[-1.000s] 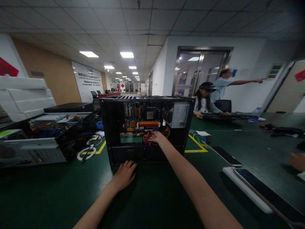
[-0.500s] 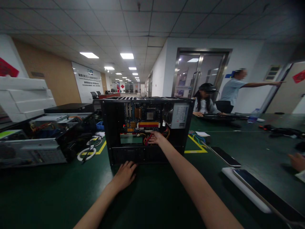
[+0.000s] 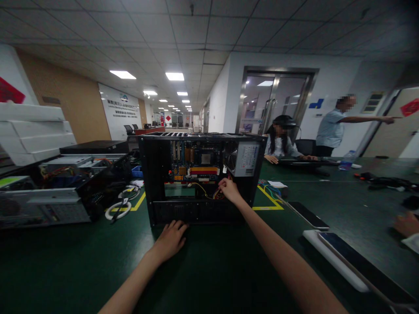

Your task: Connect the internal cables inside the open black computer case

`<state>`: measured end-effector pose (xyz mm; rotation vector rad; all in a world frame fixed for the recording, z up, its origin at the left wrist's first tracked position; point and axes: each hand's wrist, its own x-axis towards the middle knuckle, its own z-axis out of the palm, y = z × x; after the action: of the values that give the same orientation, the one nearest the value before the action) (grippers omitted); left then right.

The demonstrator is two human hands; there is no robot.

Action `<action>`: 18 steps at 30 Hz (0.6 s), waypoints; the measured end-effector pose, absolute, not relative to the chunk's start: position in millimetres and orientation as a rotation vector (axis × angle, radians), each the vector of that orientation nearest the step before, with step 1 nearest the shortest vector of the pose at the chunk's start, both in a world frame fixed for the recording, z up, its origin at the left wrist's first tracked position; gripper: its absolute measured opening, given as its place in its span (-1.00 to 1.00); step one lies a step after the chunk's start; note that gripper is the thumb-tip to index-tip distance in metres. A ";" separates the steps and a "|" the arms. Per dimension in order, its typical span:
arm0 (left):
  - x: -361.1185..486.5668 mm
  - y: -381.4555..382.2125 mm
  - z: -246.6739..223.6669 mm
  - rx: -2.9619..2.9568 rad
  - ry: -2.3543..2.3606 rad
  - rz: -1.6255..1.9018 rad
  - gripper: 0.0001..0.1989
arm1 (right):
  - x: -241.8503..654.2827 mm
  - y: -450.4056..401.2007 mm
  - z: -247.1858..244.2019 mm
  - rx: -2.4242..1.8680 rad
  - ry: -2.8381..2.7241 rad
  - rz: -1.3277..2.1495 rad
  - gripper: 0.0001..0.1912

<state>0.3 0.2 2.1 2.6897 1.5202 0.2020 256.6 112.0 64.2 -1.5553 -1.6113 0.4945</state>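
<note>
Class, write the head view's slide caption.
Right hand at cables inside an open computer case, left hand on the table.

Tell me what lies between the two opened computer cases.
In the head view: looped cables, a small blue bin and yellow tape on the green tabletop.

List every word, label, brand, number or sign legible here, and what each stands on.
No text can be quoted with certainty.
White wall sign: Chinese characters and a Latin-letter line, too blurred.
Label on the power supply in the open computer case: too small.
Glass doors: a strip of print, too small.
Red hanging, far right: blurred.
</note>
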 end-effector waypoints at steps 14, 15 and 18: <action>0.0 0.5 0.3 2.712 1.516 0.218 -0.60 | 231.2 116.4 72.5 -1.318 -2.287 0.313 -0.83; 0.1 0.6 0.1 2.719 1.514 0.220 -0.60 | 227.2 120.7 72.5 -1.315 -2.313 0.308 -0.83; 0.7 -0.1 1.2 2.722 1.517 0.211 -0.60 | 215.2 133.9 70.4 -1.356 -2.371 0.377 -0.86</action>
<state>0.7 -0.1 1.2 2.7222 1.5171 0.2113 215.2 133.9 70.4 -1.3558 -2.3715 0.3768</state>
